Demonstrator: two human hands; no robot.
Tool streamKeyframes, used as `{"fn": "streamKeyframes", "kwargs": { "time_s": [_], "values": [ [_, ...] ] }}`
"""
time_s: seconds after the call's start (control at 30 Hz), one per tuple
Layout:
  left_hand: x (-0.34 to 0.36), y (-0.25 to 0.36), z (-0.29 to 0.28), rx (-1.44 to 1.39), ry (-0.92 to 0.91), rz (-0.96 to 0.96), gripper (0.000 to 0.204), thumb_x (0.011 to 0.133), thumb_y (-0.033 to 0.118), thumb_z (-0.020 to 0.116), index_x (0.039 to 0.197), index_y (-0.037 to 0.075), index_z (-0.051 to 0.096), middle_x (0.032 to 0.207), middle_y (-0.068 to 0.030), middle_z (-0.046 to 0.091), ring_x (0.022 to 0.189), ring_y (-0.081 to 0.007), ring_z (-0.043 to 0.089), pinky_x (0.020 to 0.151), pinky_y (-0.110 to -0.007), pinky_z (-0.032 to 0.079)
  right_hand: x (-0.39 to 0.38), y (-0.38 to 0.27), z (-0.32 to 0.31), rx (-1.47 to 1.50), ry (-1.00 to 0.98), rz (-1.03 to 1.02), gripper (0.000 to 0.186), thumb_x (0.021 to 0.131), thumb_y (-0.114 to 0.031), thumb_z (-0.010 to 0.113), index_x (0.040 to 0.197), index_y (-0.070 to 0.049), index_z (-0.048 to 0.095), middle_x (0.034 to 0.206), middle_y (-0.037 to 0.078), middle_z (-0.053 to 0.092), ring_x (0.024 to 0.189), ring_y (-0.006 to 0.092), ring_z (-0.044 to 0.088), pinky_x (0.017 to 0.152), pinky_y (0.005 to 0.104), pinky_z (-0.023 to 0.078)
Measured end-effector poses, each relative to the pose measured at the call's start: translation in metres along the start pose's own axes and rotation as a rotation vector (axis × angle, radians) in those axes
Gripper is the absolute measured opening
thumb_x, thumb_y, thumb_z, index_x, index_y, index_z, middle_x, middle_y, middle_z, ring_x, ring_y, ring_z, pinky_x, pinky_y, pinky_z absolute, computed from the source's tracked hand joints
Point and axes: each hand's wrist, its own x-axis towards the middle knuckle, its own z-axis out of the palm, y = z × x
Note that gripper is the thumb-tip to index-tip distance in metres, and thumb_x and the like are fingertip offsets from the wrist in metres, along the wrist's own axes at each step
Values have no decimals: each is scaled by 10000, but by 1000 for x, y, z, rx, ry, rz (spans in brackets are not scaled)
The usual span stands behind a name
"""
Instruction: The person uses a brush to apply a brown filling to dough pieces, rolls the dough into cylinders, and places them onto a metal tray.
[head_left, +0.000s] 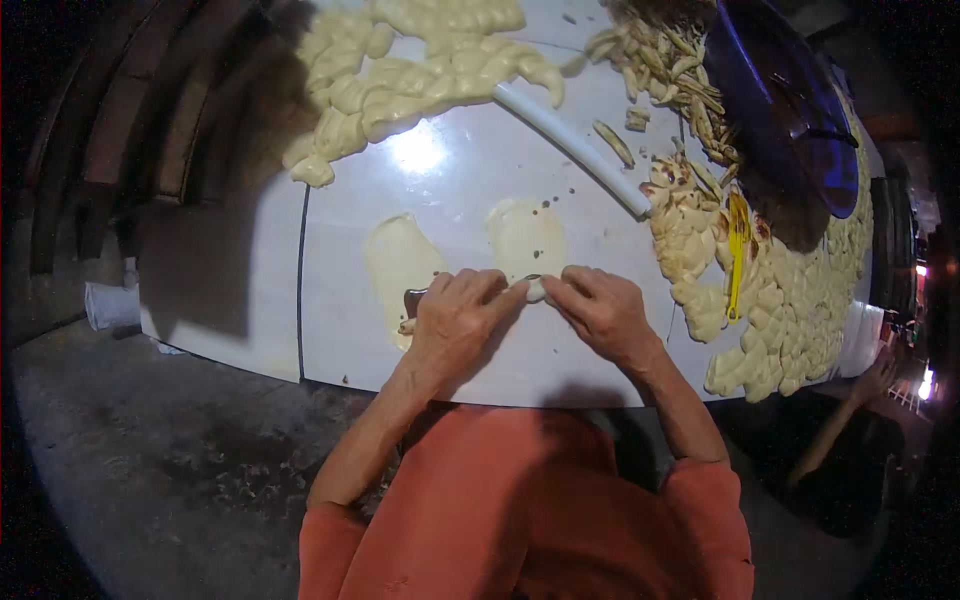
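My left hand (460,315) and my right hand (603,308) meet at the near end of a thin, flattened sheet of pale dough (527,235). Fingers of both hands pinch the folded edge, with a bit of dark filling (533,277) showing between them. Left of this, a second dough sheet (400,252) lies flat, bearing a dark brown blob (413,300) and a small pale piece, partly hidden by my left hand. Beyond the sheets, a white rolling pin (570,148) lies slantwise on the white tabletop (350,215).
Lumps of raw dough (400,95) cover the far left. At right lie many small dough pieces (780,335), a yellow utensil (738,255), brownish elongated pieces (680,75) and a purple-blue basin (845,190). Another person's arm (830,435) shows at far right.
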Motion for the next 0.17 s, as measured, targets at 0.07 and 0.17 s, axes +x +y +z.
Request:
{"fn": "streamKeyframes", "kwargs": {
  "time_s": [0.07,0.17],
  "values": [
    [-1,-7,-1,1,20,-36,206,892,175,749,1097,153,748,1011,-19,665,870,-211,639,705,-397,468,4,6,-2,47,6,74,265,879,-181,784,1131,-112,741,917,79,673,760,254,684,641,375,546],
    [0,-5,-7,-48,90,-99,205,853,170,793,1057,154,778,942,-69,711,815,-258,674,695,-415,509,4,3,-12,71,15,91,240,889,-159,774,1121,-110,739,1001,88,711,846,261,720,705,338,581]
  ]
}}
